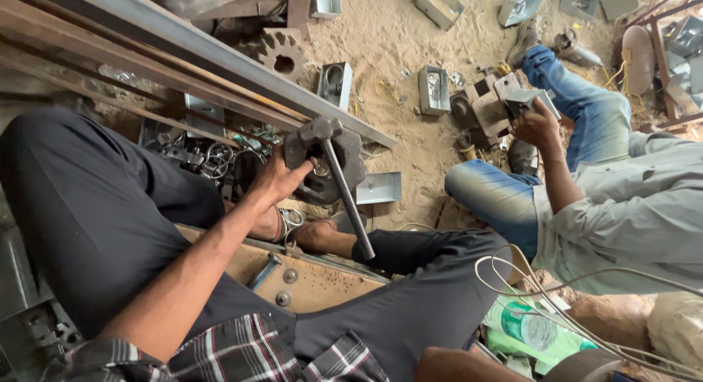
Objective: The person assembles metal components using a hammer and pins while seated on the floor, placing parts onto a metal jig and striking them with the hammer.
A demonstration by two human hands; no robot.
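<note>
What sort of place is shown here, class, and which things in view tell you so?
Probably a small metal workshop with a sandy floor: a hammer lies on a heavy metal block, a gear wheel rests nearby, and metal boxes are scattered about.

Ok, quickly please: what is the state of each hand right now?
Left hand: closed around a dark round metal part, beside the hammer.
Right hand: not in view, cannot be told.
</note>
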